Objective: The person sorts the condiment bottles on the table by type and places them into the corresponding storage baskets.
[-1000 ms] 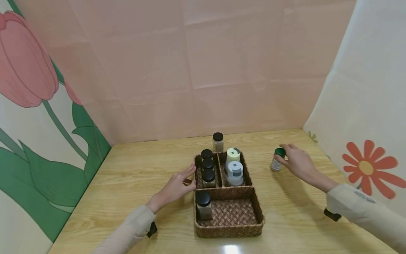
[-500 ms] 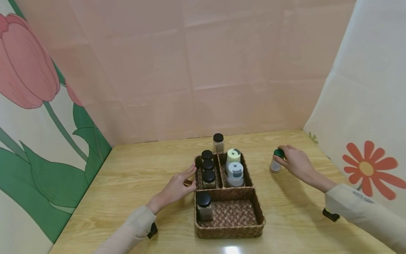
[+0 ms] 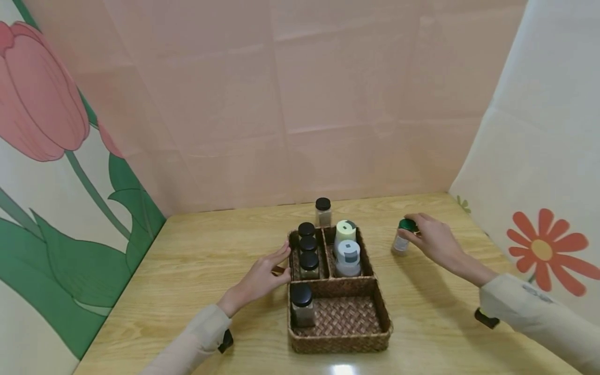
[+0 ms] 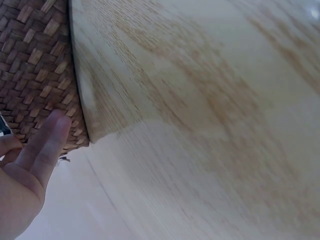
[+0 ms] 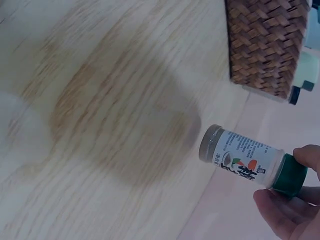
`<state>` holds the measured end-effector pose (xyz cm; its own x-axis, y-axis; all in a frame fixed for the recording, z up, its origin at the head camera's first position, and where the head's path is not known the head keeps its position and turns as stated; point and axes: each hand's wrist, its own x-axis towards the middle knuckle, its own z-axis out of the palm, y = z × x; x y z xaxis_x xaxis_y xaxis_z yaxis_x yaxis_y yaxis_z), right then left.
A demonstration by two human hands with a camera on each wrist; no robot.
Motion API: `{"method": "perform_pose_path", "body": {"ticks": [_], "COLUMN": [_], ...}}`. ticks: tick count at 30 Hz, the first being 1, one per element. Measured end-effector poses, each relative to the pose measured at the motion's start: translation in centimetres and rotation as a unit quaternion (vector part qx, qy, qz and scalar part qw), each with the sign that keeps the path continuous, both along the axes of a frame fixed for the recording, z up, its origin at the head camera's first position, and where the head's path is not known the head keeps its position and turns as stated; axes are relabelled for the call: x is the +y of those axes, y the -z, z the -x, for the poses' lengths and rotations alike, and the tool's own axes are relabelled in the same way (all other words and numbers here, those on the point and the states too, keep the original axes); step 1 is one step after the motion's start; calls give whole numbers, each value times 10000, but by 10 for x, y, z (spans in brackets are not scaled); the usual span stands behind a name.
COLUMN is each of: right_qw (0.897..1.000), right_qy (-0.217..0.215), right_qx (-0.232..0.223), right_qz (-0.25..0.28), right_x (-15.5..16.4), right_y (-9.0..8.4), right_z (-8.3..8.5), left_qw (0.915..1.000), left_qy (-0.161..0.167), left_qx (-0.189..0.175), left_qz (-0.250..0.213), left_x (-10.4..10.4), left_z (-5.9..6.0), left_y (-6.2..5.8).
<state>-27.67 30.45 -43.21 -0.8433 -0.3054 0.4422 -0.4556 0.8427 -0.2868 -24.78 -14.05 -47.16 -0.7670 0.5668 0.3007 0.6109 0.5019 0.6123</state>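
My right hand [image 3: 436, 240] pinches the green cap of a small spice bottle [image 5: 245, 155] between thumb and fingers. The bottle has a printed label and leans slightly, to the right of the woven basket [image 3: 339, 344]. Straight fingers of my left hand [image 3: 260, 276] rest against the basket's left outer wall, seen close in the left wrist view. Three black-capped jars [image 3: 309, 264] stand in the back left compartment. Two bottles, one with a light yellow cap [image 3: 345, 229] and one with a whitish cap [image 3: 348, 251], fill the back right one. Another black-capped jar [image 3: 302, 304] stands in the front compartment's left end.
Behind the basket a further black-capped jar [image 3: 323, 212] stands on the wooden table [image 3: 211, 250]. A pinkish cloth [image 3: 281, 104] hangs at the back, with flower-printed cloths on both sides.
My right hand has moved a little left toward the basket with the spice bottle, which has gone along and tilts. The left hand and the basket have stayed in place.
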Motion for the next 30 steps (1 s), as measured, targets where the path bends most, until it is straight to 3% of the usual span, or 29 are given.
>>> {"method": "perform_pose_path", "body": {"ticks": [11,30], "right_qw": [9989,9932], "right_qy": [-148,-503], "right_qx": [-39,590], "right_qz": [454,865], "right_x": [-17,-42], "right_y": [-16,-38], "right_z": [-3,-12], "left_qw": [10000,10000], "left_qy": [-44,-35], "left_qx": [-18,7], "left_qz": [36,10], "left_x": [0,-1], "left_z": [-1,1], "left_y": [0,2]}}
